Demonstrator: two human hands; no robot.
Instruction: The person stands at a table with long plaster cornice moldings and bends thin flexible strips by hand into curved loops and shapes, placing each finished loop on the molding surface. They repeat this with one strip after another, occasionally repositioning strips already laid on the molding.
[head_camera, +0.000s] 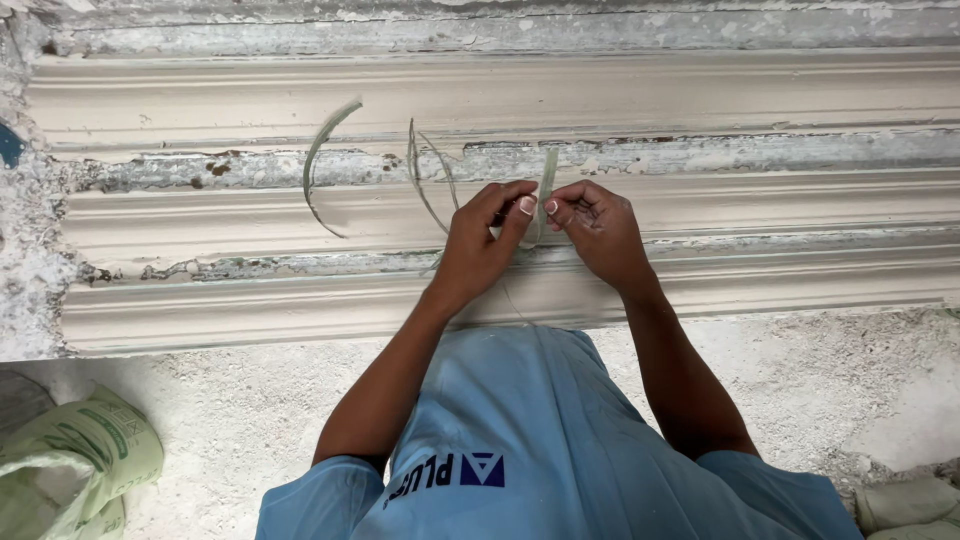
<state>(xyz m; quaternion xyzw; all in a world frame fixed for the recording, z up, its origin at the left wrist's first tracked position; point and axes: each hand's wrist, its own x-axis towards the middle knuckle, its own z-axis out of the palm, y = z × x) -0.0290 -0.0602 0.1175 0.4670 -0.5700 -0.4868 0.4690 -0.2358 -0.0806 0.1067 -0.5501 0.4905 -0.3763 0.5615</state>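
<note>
Both hands meet over the middle plaster moulding, one of several long profiled lengths lying side by side. Left hand and right hand each pinch the thin greenish strip between thumb and fingertips, apparently to steady it. Its free end arcs leftward, springing clear of the moulding. A pale green sack lies well apart, lower left.

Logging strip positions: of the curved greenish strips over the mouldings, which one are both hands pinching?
The rightmost strip, upright between the left hand and right hand. The other loops arc free to the left.
</note>
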